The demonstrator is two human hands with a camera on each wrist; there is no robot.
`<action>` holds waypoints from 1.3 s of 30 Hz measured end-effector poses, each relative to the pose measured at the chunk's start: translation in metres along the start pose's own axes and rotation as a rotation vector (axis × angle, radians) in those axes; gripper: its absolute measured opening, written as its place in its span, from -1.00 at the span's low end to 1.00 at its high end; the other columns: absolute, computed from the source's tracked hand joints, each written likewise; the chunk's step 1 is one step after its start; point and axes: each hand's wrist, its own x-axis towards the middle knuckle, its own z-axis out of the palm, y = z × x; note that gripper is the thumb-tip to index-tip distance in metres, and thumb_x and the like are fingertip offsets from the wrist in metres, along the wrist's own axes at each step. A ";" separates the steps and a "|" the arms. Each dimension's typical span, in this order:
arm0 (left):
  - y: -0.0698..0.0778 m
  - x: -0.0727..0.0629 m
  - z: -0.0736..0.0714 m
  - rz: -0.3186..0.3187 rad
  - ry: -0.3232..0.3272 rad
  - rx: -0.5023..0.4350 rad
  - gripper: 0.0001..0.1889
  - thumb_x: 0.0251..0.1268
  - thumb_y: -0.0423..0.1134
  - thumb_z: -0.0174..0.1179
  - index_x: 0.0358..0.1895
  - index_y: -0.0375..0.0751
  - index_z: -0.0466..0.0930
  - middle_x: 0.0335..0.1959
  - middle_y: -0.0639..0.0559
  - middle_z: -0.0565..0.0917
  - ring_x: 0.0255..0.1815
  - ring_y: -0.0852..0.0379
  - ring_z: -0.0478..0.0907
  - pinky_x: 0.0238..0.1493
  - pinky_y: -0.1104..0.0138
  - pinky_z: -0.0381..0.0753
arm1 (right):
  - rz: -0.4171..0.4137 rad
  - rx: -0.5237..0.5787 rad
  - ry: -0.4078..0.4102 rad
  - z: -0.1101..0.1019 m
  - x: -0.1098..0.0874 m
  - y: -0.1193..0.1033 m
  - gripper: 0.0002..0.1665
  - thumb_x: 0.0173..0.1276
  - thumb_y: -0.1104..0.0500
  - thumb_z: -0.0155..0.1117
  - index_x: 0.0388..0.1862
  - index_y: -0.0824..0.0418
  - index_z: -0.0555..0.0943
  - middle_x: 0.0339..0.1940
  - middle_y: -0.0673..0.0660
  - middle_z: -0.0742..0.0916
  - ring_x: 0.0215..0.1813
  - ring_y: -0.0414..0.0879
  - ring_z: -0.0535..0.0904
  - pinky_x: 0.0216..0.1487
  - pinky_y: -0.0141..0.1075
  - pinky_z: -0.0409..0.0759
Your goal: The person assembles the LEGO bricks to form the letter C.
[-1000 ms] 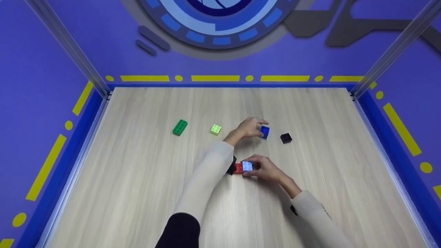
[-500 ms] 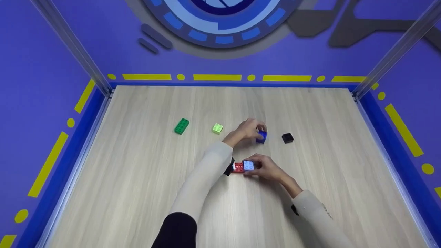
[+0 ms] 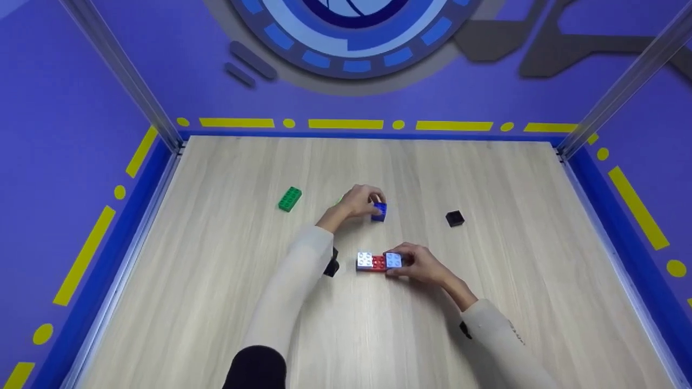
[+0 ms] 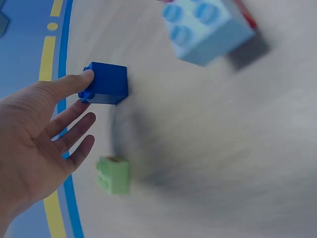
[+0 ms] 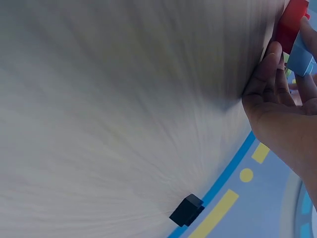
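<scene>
My left hand pinches a dark blue brick between thumb and forefinger; in the left wrist view this brick looks raised off the table, its studs turned toward the hand. Nearer the front lies a red brick with a light blue brick on its right end and a pale, shiny-topped brick at its left end. My right hand holds that assembly by the right end, thumb and fingers on either side of the light blue brick. Its palm side shows in the right wrist view.
A green brick lies at the left, a black brick at the right. A light green brick stands by the left hand, mostly hidden behind it in the head view. Blue panels wall the wooden table.
My left hand has gripped the dark blue brick and carried it left, uncovering the assembly's left end and covering the light green brick. The right hand has kept its hold in place.
</scene>
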 end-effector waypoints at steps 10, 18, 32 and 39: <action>-0.016 -0.030 0.013 0.090 0.079 -0.006 -0.68 0.32 -0.31 0.36 0.11 -0.21 0.65 0.06 -0.18 0.71 0.13 -0.09 0.64 0.20 0.10 0.60 | 0.032 -0.018 0.043 -0.008 -0.005 0.001 -0.50 0.21 0.15 0.56 0.14 0.24 0.71 0.06 0.21 0.74 0.03 -0.07 0.56 0.08 -0.32 0.48; -0.023 -0.092 0.034 0.048 0.178 0.095 -0.62 0.26 -0.28 0.41 0.13 -0.15 0.61 0.00 -0.12 0.67 0.03 -0.04 0.66 0.07 0.12 0.66 | 0.005 -0.003 0.018 0.001 -0.005 0.003 -0.49 0.21 0.13 0.56 0.14 0.24 0.71 0.04 0.21 0.74 0.01 -0.09 0.56 0.05 -0.36 0.48; -0.026 -0.136 0.041 0.145 0.373 0.005 -0.69 0.30 -0.28 0.39 0.08 -0.23 0.70 -0.06 -0.07 0.71 -0.13 0.05 0.67 -0.15 0.34 0.62 | -0.004 -0.021 0.011 0.003 -0.001 0.002 -0.51 0.22 0.14 0.56 0.13 0.21 0.71 0.03 0.19 0.74 0.02 -0.06 0.58 0.07 -0.32 0.49; -0.022 -0.132 0.029 0.162 0.308 -0.152 -0.71 0.31 -0.29 0.37 0.06 -0.29 0.71 -0.06 -0.12 0.73 -0.16 0.04 0.68 -0.18 0.41 0.60 | -0.030 -0.045 0.016 0.002 0.001 -0.001 -0.51 0.21 0.12 0.56 0.11 0.24 0.72 0.02 0.19 0.75 -0.04 -0.13 0.54 0.00 -0.36 0.46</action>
